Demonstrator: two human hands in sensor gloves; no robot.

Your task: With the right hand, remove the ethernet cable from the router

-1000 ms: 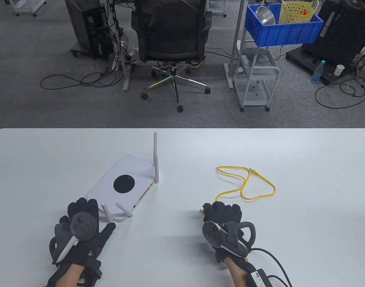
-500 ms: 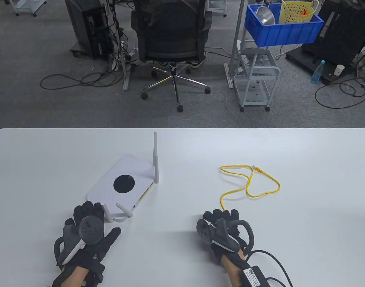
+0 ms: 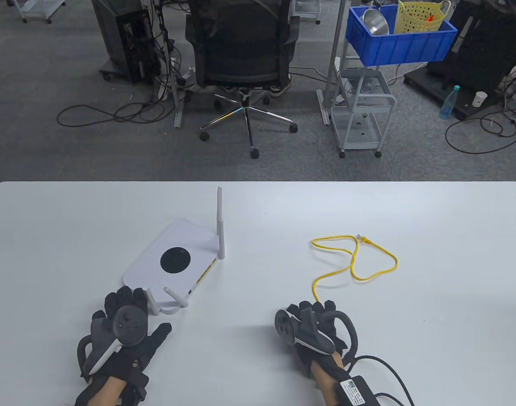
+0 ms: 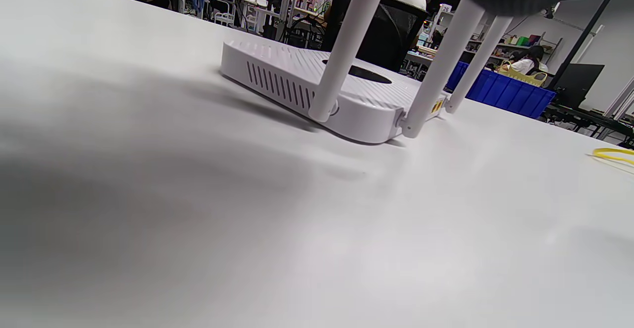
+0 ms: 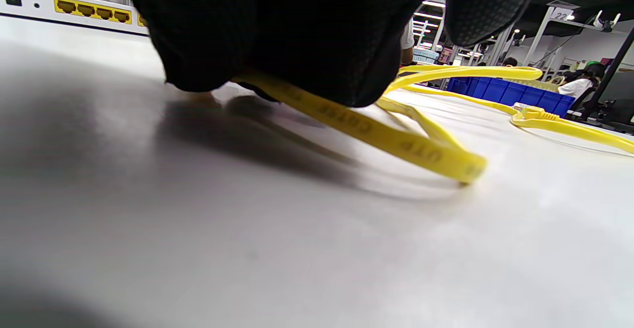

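The white router (image 3: 173,253) with a black disc lies on the table's left half, one antenna (image 3: 219,224) upright, the others folded toward me. Its yellow ports (image 5: 94,13) show no plug in them in the right wrist view. The yellow ethernet cable (image 3: 355,258) lies looped on the table to the right, apart from the router. My right hand (image 3: 312,311) holds the cable's near end low at the table; the cable (image 5: 396,139) runs out from under the fingers. My left hand (image 3: 144,311) rests flat with fingers spread, just before the router's near corner (image 4: 366,120).
A black lead and a power brick (image 3: 359,391) trail from my right forearm at the table's near edge. Beyond the table's far edge (image 3: 258,182) stand an office chair (image 3: 241,46) and a cart with a blue crate (image 3: 399,40).
My right hand drew back toward the near edge with the cable end, and the cable loop slid slightly right. My left hand pulled back a little from the router.
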